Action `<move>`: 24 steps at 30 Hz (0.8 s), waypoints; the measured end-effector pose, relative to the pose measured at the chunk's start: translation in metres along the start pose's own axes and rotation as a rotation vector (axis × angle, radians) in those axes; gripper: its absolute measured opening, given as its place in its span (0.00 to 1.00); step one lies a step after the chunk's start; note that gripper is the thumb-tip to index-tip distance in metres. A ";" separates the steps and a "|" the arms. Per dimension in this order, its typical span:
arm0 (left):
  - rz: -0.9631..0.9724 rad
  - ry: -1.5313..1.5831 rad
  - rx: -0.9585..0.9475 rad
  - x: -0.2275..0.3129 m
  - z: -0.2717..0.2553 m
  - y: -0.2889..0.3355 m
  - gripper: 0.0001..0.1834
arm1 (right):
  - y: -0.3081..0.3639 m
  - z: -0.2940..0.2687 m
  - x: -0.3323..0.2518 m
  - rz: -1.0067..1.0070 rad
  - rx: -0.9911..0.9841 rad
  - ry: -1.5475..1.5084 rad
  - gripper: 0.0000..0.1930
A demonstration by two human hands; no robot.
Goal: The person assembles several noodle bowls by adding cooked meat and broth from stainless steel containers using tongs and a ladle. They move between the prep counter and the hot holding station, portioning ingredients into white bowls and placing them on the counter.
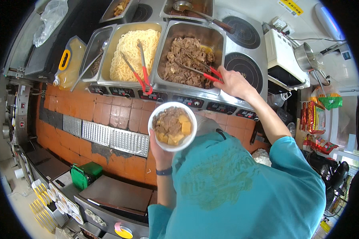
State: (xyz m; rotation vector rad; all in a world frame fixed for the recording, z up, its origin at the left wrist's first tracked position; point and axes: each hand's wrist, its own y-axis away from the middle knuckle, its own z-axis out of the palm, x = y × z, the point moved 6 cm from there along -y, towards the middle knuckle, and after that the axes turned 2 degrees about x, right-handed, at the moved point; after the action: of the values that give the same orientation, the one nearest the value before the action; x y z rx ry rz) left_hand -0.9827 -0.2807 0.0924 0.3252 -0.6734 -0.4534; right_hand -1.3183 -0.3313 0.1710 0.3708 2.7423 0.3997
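Note:
My left hand (160, 152) holds a white round bowl (172, 149) from its near left side, in front of the counter. Brown sliced meat (167, 120) and orange-yellow chunks (186, 127) lie in the bowl. Farther right, my right hand (234, 83) is closed on red-handled tongs (211, 76). Their metal tips reach into the sliced meat (182, 51) inside a deep steel pan (218, 35). To its left, a second pair of red-handled tongs (144, 73) rests on pale noodles (127, 51) in another pan (105, 69).
Black round hobs (243, 71) are right of the meat pan. A ladle (217, 24) crosses the pan behind. On the left stand a long-handled spoon (87, 68) in a narrow pan and a yellow-handled jug (70, 61). Metal floor grates (127, 141) lie below the counter front.

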 end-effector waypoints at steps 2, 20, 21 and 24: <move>-0.005 -0.050 0.104 0.006 0.007 0.012 0.31 | -0.008 -0.014 0.010 -0.132 0.118 0.049 0.25; 0.115 -0.195 0.243 0.049 0.147 -0.009 0.31 | -0.198 -0.110 0.121 0.155 -0.060 -0.843 0.08; 0.114 -0.154 0.218 0.052 0.152 -0.016 0.30 | -0.194 -0.117 0.121 0.136 -0.025 -0.723 0.09; 0.109 -0.107 0.195 0.066 0.163 -0.040 0.29 | -0.179 -0.134 0.114 0.101 0.038 -0.474 0.10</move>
State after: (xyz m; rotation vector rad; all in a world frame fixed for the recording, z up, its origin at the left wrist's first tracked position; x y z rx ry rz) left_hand -1.0563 -0.3711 0.2301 0.4485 -0.8377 -0.3031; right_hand -1.5077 -0.4934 0.2009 0.5392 2.2771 0.2462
